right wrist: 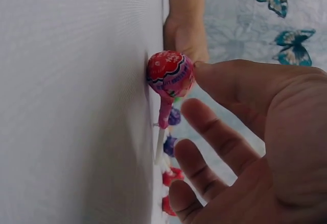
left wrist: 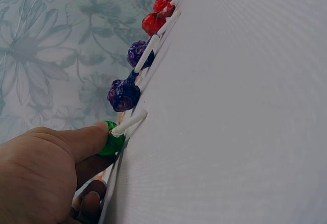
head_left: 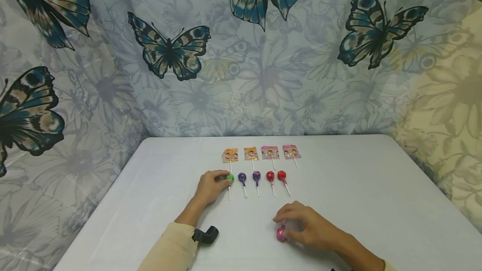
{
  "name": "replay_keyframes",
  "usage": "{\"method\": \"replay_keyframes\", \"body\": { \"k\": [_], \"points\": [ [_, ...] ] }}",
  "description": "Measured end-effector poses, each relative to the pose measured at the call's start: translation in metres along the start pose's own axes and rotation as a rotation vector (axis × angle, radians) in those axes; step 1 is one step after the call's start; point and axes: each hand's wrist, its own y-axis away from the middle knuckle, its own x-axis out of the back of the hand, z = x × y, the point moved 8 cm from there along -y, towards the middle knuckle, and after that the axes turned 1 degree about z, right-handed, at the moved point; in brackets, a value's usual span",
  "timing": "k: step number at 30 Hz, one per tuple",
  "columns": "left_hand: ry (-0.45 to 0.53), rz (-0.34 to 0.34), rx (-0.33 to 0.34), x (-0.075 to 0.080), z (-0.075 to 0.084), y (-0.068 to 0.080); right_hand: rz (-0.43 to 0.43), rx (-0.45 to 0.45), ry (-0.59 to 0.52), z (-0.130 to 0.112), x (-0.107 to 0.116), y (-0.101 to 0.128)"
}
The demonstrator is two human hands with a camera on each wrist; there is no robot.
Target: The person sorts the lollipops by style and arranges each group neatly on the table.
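The left hand (head_left: 208,187) pinches the green round wrapped lollipop (head_left: 230,177) at the left end of a row of lollipops. The right hand (head_left: 306,226), fingers curled, touches with its thumb the pink round wrapped lollipop (head_left: 281,234) lying near the front of the white table (head_left: 376,195).

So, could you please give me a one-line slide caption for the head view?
Left hand touches the green lollipop in a row; right hand touches a pink lollipop.
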Motion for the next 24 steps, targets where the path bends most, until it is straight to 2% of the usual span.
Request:
{"method": "replay_keyframes", "body": {
  "k": [7,14,24],
  "points": [
    [0.002,-0.005,0.009,0.0,-0.001,0.0,-0.07,-0.121,0.093,0.009,-0.007,0.002],
    [0.009,0.002,0.001,0.0,-0.001,0.0,-0.072,-0.138,0.178,0.01,-0.007,0.002],
    [0.016,0.004,-0.016,0.001,0.003,0.002,-0.132,-0.226,0.018,0.017,-0.011,0.004]
  ]
}}
